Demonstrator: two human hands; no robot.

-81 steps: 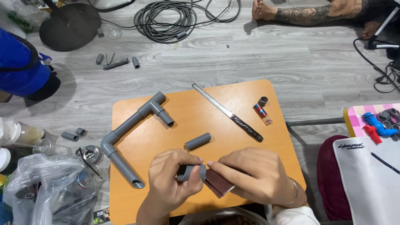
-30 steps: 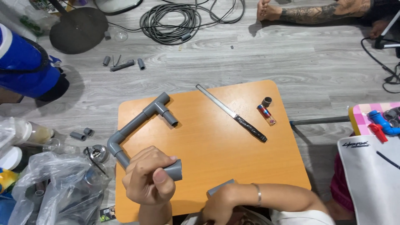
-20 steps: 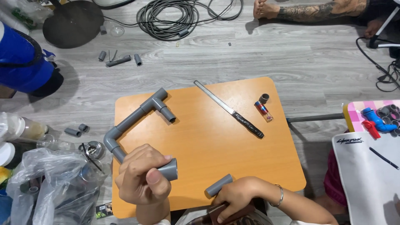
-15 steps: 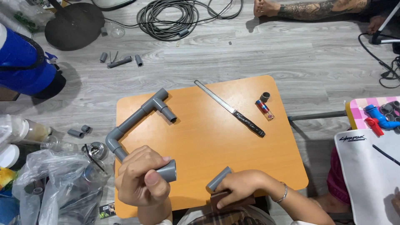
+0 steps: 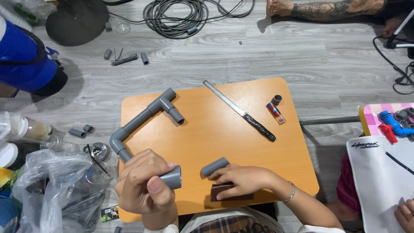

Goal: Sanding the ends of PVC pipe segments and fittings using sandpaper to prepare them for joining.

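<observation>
Left hand (image 5: 144, 185) closed around a grey pipe fitting (image 5: 172, 178), held up over the near-left edge of the orange table (image 5: 224, 142). Right hand (image 5: 241, 182) lies loose on the table, fingertips touching a short grey pipe piece (image 5: 214, 166), palm over a dark sandpaper sheet (image 5: 224, 193). Farther out: assembled grey pipe run with tee and elbow (image 5: 144, 118), long blade with taped handle (image 5: 239, 111), lighter (image 5: 276, 113), small grey ring (image 5: 276, 99). Cable coil (image 5: 181, 17) on floor.

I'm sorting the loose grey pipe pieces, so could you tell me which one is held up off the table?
The short grey pipe piece in the left hand; the other piece lies on the table beside the right hand.
</observation>
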